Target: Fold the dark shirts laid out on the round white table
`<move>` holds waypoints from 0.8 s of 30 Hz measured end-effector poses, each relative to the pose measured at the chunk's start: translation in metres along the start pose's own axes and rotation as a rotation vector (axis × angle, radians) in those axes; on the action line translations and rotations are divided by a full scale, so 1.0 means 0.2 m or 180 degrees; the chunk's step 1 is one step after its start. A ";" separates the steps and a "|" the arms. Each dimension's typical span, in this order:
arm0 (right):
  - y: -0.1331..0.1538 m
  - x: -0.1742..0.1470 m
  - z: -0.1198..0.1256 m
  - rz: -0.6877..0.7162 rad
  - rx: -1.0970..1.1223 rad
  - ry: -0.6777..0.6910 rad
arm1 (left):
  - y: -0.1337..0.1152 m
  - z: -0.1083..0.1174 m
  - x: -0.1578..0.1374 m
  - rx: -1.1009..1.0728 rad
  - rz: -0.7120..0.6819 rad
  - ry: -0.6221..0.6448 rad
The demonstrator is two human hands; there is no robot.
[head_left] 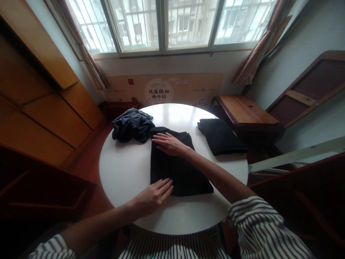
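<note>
A black garment [180, 171], folded into a long flat shape, lies in the middle of a round white table [124, 172]. My left hand [153, 196] rests on its near left edge, fingers stretched out over the cloth. Farther up, my right hand [172, 144] lies flat across the garment's far part, its fingers pointing left. Neither hand grasps the fabric. The garment's exact kind cannot be made out. Its far left corner touches or lies very near a crumpled dark garment [133, 126].
A folded black garment [222, 136] lies at the table's right edge. Beyond it stands a low wooden table [246, 109]. Wooden cabinets [51, 111] line the left side. A barred window with curtains [256, 57] is at the back, above a printed panel [185, 88].
</note>
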State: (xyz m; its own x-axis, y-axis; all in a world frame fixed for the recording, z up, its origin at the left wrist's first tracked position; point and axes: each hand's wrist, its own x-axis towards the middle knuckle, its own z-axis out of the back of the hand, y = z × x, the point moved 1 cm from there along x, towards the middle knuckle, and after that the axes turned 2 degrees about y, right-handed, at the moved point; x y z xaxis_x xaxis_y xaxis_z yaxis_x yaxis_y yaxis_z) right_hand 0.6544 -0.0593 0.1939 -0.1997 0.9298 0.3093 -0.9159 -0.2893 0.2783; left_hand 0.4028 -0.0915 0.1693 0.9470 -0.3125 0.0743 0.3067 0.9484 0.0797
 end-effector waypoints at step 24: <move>-0.16 0.26 -0.01 -0.0825 0.0461 0.0675 | 0.07 0.09 -0.20 0.0250 -0.0612 -0.0447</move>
State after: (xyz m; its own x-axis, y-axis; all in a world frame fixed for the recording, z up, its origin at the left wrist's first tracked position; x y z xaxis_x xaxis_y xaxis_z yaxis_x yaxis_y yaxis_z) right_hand 0.6736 -0.0005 0.1996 -0.0491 0.9986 0.0203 -0.8898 -0.0529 0.4533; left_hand 0.3672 -0.0657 0.1856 0.8477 -0.4962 0.1874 0.4663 0.8656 0.1824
